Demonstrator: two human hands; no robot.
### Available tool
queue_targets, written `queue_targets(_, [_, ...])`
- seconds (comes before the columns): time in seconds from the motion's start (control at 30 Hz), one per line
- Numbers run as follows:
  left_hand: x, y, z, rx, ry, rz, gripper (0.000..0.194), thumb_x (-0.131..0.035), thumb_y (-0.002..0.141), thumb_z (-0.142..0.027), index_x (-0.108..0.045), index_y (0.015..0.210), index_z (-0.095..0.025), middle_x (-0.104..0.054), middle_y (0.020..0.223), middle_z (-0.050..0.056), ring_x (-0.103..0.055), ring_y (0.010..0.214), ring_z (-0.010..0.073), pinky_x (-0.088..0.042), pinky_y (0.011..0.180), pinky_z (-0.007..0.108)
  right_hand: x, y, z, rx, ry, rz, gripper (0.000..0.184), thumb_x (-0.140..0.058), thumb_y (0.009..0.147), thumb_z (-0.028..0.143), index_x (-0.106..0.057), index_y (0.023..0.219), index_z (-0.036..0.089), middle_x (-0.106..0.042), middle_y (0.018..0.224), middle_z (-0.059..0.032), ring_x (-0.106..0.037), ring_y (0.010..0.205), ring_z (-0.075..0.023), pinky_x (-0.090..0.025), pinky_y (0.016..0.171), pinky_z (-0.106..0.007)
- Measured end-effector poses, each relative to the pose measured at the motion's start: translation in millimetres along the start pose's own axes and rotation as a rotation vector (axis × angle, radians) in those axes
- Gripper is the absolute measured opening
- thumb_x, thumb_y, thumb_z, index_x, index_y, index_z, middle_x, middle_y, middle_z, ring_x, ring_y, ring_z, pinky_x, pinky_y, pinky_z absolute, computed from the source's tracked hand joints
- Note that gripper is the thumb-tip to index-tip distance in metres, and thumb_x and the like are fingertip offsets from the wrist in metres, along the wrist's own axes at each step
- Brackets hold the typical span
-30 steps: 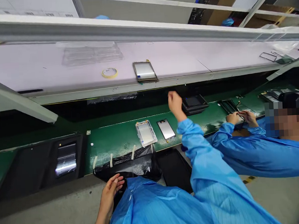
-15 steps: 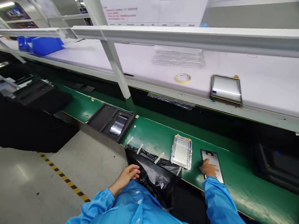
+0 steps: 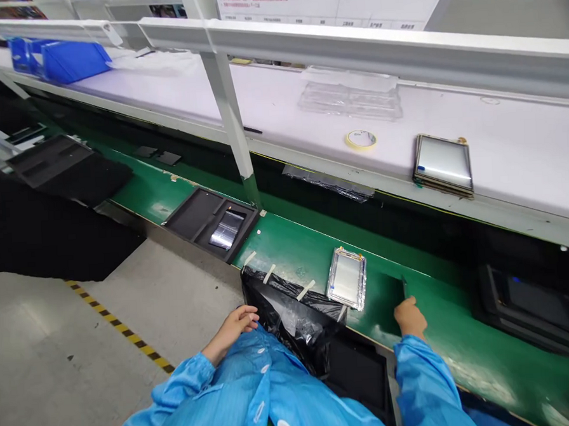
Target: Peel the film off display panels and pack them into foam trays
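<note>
My right hand [image 3: 411, 319] is closed around the edge of a flat display panel [image 3: 404, 287], which is tipped up from the green bench [image 3: 441, 294]. Seen almost edge-on, most of the panel is hard to make out; a dark patch lies to its left. My left hand [image 3: 233, 329] hovers in front of my body, fingers loosely curled with nothing in them, near a black plastic bag [image 3: 290, 314] taped to the bench edge. Between bag and panel lies a silvery screen unit [image 3: 347, 278] with a foil-like rim.
A black foam tray [image 3: 189, 221] holding a dark glossy screen [image 3: 227, 229] sits to the left. Stacked black trays [image 3: 532, 308] stand at right. On the white shelf [image 3: 284, 117] are a tape roll [image 3: 361, 140], stacked screens [image 3: 443, 165] and blue bins [image 3: 73, 60].
My right hand, earlier spread over the flat-lying panel, now grips it and has tipped it up on edge. My left hand stays nearly in place. The camera view has shifted slightly.
</note>
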State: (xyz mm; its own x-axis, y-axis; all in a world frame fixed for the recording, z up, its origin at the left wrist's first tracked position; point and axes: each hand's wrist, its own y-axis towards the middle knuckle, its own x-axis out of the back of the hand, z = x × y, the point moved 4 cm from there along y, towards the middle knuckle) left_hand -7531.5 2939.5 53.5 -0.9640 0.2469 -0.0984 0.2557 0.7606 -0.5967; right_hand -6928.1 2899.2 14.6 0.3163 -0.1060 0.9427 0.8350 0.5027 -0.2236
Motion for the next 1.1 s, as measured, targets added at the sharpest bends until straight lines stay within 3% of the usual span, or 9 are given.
queue_targets(0.2, [-5.1,18,-17,0.005,0.081,0.160,0.056,-0.079,0.069,-0.058,-0.068,0.107,-0.018,-0.077,0.103,0.012,-0.072,0.087,0.0222,-0.053,0.080,0.035,56,-84,-2,0.031,0.312,-0.101,0.048,-0.051,0.080,0.027,-0.062,0.122,0.005,-0.070,0.110,-0.0307,-0.069,0.104,-0.0372,-0.052,0.092,-0.049])
queue_targets(0.3, [-31.8,26,-42,-0.066,0.131,0.331,0.056,-0.077,0.071,-0.061,-0.069,0.106,-0.018,-0.077,0.102,0.013,-0.073,0.091,0.0261,-0.054,0.086,0.041,46,-173,59,0.257,0.495,-0.108,0.045,-0.053,0.080,0.036,-0.064,0.116,0.011,-0.073,0.109,-0.0204,-0.069,0.100,-0.0305,-0.054,0.093,-0.043])
queue_targets(0.43, [-46.3,19,-84,-0.233,0.051,0.497,0.072,-0.078,0.070,-0.065,-0.065,0.123,-0.018,-0.066,0.136,0.019,-0.062,0.126,0.0331,-0.045,0.110,0.048,-6,-314,187,0.449,0.365,-0.024,0.051,-0.043,0.094,0.033,-0.054,0.138,0.010,-0.074,0.104,-0.0175,-0.072,0.092,-0.0280,-0.056,0.085,-0.042])
queue_targets(0.53, [-2.6,21,-106,-0.317,-0.073,0.473,0.077,-0.076,0.073,-0.064,-0.059,0.134,-0.021,-0.053,0.153,0.015,-0.047,0.143,0.0322,-0.035,0.120,0.045,-47,-409,290,0.664,0.252,0.038,0.054,-0.039,0.097,0.022,-0.046,0.149,0.011,-0.069,0.125,-0.0212,-0.068,0.114,-0.0286,-0.054,0.097,-0.043])
queue_targets(0.63, [89.3,39,-118,-0.289,-0.196,0.281,0.071,-0.072,0.076,-0.066,-0.063,0.124,-0.015,-0.065,0.138,0.017,-0.057,0.132,0.0344,-0.041,0.115,0.046,-77,-468,373,0.948,0.284,0.172,0.057,-0.052,0.094,0.026,-0.048,0.150,0.017,-0.052,0.151,-0.0182,-0.048,0.141,-0.0292,-0.043,0.114,-0.046])
queue_targets(0.73, [187.0,60,-122,-0.167,-0.315,0.151,0.069,-0.079,0.070,-0.063,-0.065,0.115,-0.012,-0.074,0.120,0.019,-0.067,0.117,0.0368,-0.051,0.103,0.048,-96,-480,425,0.943,0.393,0.224,0.061,-0.061,0.091,0.037,-0.050,0.149,0.019,-0.044,0.158,-0.0166,-0.037,0.149,-0.0318,-0.032,0.122,-0.054])
queue_targets(0.83, [248.5,77,-128,-0.078,-0.335,0.180,0.059,-0.079,0.073,-0.056,-0.067,0.113,-0.013,-0.078,0.108,0.017,-0.071,0.106,0.0357,-0.056,0.093,0.047,-124,-472,463,0.745,0.514,0.306,0.076,-0.068,0.085,0.038,-0.042,0.153,0.017,-0.046,0.155,-0.0190,-0.043,0.145,-0.0335,-0.032,0.121,-0.056])
queue_targets(0.93, [271.7,98,-136,-0.063,-0.307,0.179,0.050,-0.077,0.077,-0.046,-0.068,0.112,-0.011,-0.078,0.104,0.018,-0.073,0.102,0.0341,-0.058,0.089,0.045,-161,-462,495,0.616,0.618,0.427,0.082,-0.072,0.079,0.032,-0.040,0.153,0.017,-0.059,0.143,-0.0165,-0.058,0.128,-0.0294,-0.044,0.113,-0.049])
queue_targets(1.1, [269.8,158,-151,-0.079,-0.269,0.078,0.042,-0.067,0.084,-0.025,-0.060,0.123,-0.011,-0.073,0.120,0.019,-0.068,0.114,0.0300,-0.054,0.098,0.042,-199,-417,527,0.443,0.647,0.288,0.074,-0.067,0.081,0.025,-0.041,0.149,0.015,-0.064,0.136,-0.0157,-0.063,0.119,-0.0250,-0.048,0.107,-0.043])
